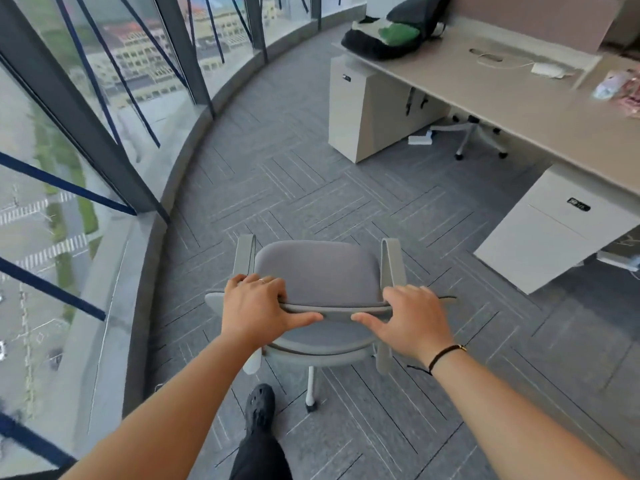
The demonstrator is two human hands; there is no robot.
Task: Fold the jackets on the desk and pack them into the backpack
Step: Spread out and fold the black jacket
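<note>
Both hands grip the top edge of the backrest of a grey upholstered office chair on castors: left hand with fingers curled over the rim and thumb stretched along it, right hand likewise, fingers wrapped over the edge, thumb pointing inward. No jacket held.

Task items sit well apart, at the far end of the long beige worktop: a dark backpack leaning upright, and just beside it a heap of dark, white and green fabric, probably the jackets.

Risks: the chair rolls, so a hard push could send it into the white drawer cabinet or catch the person's black-shoed foot, which is near the chair base. The fabric heap overhangs the worktop's end; a knock there could drop it onto the grey carpet floor. Parking the chair in the walkway would block access to the pile.

Hard to tell: how many jackets are in the heap, whether the backpack is zipped or open, and what the blurred pinkish items at the right edge are. The backpack top is cut off by the frame. Motion blur softens the right side.
</note>
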